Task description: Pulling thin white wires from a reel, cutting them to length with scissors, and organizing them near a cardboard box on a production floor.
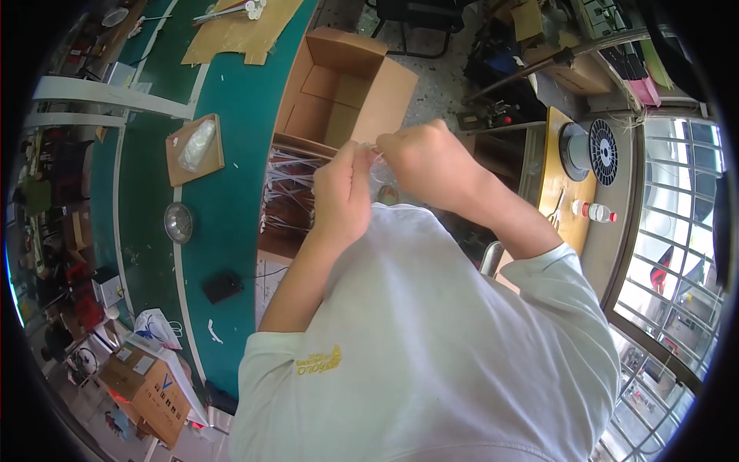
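My left hand (341, 192) and my right hand (422, 158) are raised close together in front of my chest, fingertips almost touching. Between them they pinch a thin clear strand or small transparent piece (372, 149); what it is exactly I cannot tell. Right behind the hands stands an open, empty cardboard box (339, 85). Below it lies a bundle of thin white strips (289, 192) in a box at the edge of the green workbench (231, 138).
On the green bench lie a cardboard tray holding a clear plastic bag (195, 146), a round metal lid (178, 222), a small black device (222, 286) and cardboard sheets (242, 31). A spool (586, 150) and small bottle (594, 211) sit on a wooden board at right.
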{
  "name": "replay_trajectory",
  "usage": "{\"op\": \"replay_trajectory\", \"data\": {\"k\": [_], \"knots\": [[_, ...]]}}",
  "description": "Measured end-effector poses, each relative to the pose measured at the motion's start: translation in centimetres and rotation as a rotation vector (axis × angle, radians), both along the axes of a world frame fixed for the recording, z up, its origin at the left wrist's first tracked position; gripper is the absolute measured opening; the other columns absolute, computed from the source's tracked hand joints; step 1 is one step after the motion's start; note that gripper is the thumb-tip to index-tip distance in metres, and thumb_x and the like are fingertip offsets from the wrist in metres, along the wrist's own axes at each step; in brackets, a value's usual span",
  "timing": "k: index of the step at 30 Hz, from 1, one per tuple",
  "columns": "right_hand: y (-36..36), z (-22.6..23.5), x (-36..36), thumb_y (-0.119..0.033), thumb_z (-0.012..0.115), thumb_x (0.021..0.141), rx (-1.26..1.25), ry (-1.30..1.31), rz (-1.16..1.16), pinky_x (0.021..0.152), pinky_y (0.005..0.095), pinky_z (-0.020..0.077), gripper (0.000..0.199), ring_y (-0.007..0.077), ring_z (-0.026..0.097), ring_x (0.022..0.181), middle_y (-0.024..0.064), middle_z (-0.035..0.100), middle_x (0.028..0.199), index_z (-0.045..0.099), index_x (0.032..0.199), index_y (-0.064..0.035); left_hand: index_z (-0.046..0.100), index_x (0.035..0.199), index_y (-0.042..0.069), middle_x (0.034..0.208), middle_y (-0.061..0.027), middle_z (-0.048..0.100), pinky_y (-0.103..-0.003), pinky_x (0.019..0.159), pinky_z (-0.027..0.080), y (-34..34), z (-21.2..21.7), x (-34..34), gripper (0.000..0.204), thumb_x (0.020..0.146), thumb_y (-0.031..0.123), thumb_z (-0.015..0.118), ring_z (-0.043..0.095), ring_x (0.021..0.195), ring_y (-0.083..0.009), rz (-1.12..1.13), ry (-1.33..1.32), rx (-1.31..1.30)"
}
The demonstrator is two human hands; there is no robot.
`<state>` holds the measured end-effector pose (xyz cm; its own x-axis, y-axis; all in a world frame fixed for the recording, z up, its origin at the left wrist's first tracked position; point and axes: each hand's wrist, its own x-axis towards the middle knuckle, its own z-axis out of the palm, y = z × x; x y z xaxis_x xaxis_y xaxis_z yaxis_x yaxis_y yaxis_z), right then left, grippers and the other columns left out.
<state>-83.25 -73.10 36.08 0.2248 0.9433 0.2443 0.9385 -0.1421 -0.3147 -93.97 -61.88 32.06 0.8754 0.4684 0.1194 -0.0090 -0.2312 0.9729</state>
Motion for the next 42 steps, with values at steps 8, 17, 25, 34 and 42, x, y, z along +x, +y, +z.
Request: {"op": "replay_trajectory", "data": {"k": [8, 17, 25, 34, 42], "knots": [[-1.7, -1.2, 0.1, 0.001, 0.06, 0.071, 0.018, 0.333, -0.296, 0.052, 0.0355, 0.0487, 0.005, 0.0313, 0.062, 0.056, 0.018, 0.059, 0.06, 0.061, 0.067, 0.0033, 0.047, 0.076, 0.0, 0.061, -0.0156, 0.054, -0.034, 0.051, 0.04, -2.2, -2.2, 1.4, 0.029, 0.1, 0.015, 0.04, 0.054, 0.054, -0.0289, -0.024, -0.066, 0.044], [-4.3, 0.6, 1.2, -0.008, 0.061, 0.087, -0.004, 1.336, -0.316, 0.052, 0.0237, 0.051, 0.015, 0.0105, 0.065, 0.061, 0.0085, 0.067, 0.07, 0.067, 0.088, 0.0059, 0.042, 0.077, 0.003, 0.065, -0.0035, 0.048, -0.026, 0.053, 0.036, -2.3, -0.5, 1.7, 0.032, 0.103, 0.02, 0.035, 0.043, 0.058, -0.0083, -0.165, 0.026, -0.174], [-4.2, -0.3, 1.1, -0.01, 0.06, 0.088, 0.02, 1.383, -0.438, 0.051, 0.022, 0.0479, 0.017, 0.0091, 0.06, 0.057, 0.0079, 0.067, 0.071, 0.069, 0.089, 0.0043, 0.045, 0.082, 0.005, 0.068, 0.0039, 0.041, -0.021, 0.054, 0.031, -1.6, -0.1, 1.7, 0.03, 0.104, 0.023, 0.034, 0.035, 0.061, -0.0036, -0.228, 0.126, -0.251], [-3.4, -2.3, -0.8, -0.008, 0.061, 0.084, 0.23, 1.34, -0.516, 0.051, 0.0241, 0.0493, 0.016, 0.009, 0.06, 0.055, 0.008, 0.067, 0.069, 0.069, 0.084, 0.005, 0.05, 0.096, 0.003, 0.078, 0.0006, 0.048, -0.02, 0.052, 0.031, -2.2, -1.5, 1.8, 0.027, 0.104, 0.022, 0.033, 0.037, 0.06, -0.0026, -0.089, 0.041, -0.078], [-4.2, -2.9, -1.4, -0.006, 0.063, 0.081, 0.285, 0.917, -0.452, 0.056, 0.0253, 0.053, 0.013, 0.016, 0.067, 0.058, 0.0136, 0.069, 0.07, 0.069, 0.083, 0.0048, 0.053, 0.108, 0.001, 0.083, 0.0004, 0.052, -0.018, 0.053, 0.033, -3.1, -0.8, 0.8, 0.03, 0.104, 0.023, 0.032, 0.041, 0.064, -0.0012, -0.045, 0.127, -0.236]]}}
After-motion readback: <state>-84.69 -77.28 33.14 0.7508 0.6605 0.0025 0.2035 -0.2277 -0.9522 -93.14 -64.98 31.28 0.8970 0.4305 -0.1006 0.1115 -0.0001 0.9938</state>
